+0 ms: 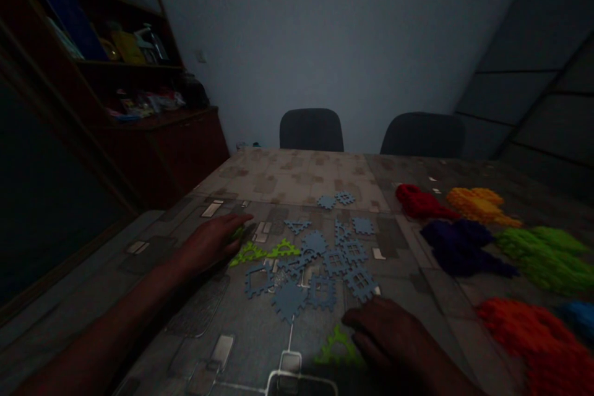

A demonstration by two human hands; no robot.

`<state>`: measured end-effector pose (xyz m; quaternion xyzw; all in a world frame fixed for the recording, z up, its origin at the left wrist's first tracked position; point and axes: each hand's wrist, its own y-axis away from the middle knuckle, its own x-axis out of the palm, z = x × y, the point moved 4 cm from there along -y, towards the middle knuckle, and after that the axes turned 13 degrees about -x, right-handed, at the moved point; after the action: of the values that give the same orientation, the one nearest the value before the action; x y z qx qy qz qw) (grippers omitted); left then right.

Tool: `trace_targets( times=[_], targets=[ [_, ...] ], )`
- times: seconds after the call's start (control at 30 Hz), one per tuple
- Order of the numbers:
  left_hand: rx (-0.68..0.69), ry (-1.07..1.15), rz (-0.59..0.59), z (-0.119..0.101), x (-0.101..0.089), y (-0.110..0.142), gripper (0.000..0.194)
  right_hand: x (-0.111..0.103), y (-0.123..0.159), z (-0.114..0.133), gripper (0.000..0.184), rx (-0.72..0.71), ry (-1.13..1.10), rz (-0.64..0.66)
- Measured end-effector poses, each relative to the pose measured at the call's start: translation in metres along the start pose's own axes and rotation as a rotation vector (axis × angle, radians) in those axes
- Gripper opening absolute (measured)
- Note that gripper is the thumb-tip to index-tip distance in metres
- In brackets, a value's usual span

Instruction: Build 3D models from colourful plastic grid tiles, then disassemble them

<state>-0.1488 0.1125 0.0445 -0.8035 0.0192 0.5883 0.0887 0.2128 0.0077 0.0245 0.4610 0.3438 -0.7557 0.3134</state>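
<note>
My left hand [216,240] is at the left of a spread of flat toothed building pieces, fingers forward, with a bit of green piece showing between fingers and thumb. Right beside it lie a green toothed piece [250,252] and another green triangular piece [284,249]. My right hand [387,331] is low over the table at the front, its thumb and forefinger apart. A green triangular piece [336,349] lies at its left, its right end partly hidden by the hand. Between my hands are several grey-blue pieces, among them a solid square [290,299] and an open frame [258,279].
Piles of red [420,201], yellow [477,204], purple [459,244], green [542,253] and orange pieces [529,328] line the table's right side. Two chairs, one a dark chair [310,130], stand behind the far edge. A wooden shelf unit [153,136] is at left. The room is dim.
</note>
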Motion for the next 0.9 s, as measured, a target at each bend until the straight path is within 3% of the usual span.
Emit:
trace_targets(
  times=[0.13, 0.27, 0.43, 0.53, 0.67, 0.77, 0.9],
  targets=[
    [-0.095, 0.102, -0.125, 0.005, -0.009, -0.002, 0.050, -0.003, 0.002, 0.000, 0.028, -0.008, 0.025, -0.064],
    [-0.117, 0.428, -0.214, -0.031, -0.025, 0.010, 0.050, -0.009, 0.003, 0.003, 0.030, -0.036, 0.020, -0.176],
    [-0.112, 1.027, 0.207, -0.118, -0.005, 0.051, 0.056, -0.016, 0.000, 0.010, 0.031, -0.041, -0.073, -0.300],
    [-0.116, 1.207, 0.399, -0.151, 0.020, 0.070, 0.058, -0.014, -0.004, 0.013, 0.033, 0.002, -0.189, -0.296],
    [-0.097, 1.170, 0.444, -0.167, 0.042, 0.077, 0.061, -0.008, -0.009, 0.015, 0.026, 0.083, -0.370, -0.277],
    [-0.054, 1.090, 0.439, -0.171, 0.046, 0.074, 0.067, -0.006, -0.012, 0.016, 0.017, 0.124, -0.472, -0.294],
    [0.039, 0.831, 0.228, -0.166, 0.033, 0.072, 0.058, -0.008, -0.010, 0.013, 0.011, 0.229, -0.586, -0.307]
  ],
)
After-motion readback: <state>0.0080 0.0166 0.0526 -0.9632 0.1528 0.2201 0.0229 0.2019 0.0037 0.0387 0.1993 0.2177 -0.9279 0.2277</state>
